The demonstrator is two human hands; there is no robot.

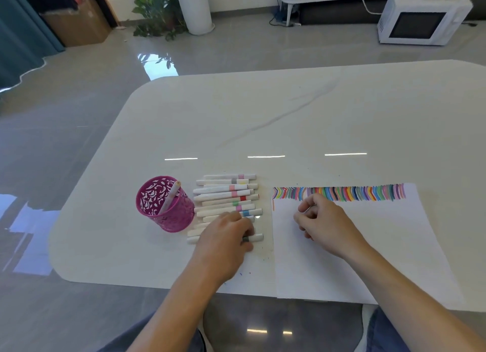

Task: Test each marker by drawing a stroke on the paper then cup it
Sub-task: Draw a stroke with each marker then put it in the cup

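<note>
Several white markers (226, 193) with coloured bands lie in a row on the white table (263, 120). My left hand (226, 236) lies palm down over the nearest markers, fingertips curled on one with a grey band (256, 238). A pink perforated cup (164, 204) stands left of the row and holds one marker (171, 197). To the right lies a sheet of paper (355, 251) with a band of many coloured strokes (339, 192) along its top edge. My right hand (320, 220) rests on the paper below the strokes, fingers loosely curled, holding nothing that I can see.
The table's near edge runs just in front of my knees. Small ink specks dot the table near the paper's left edge. Beyond the table, on the grey floor, stand a white microwave (420, 17), a potted plant (157, 12) and a cardboard box (76, 22).
</note>
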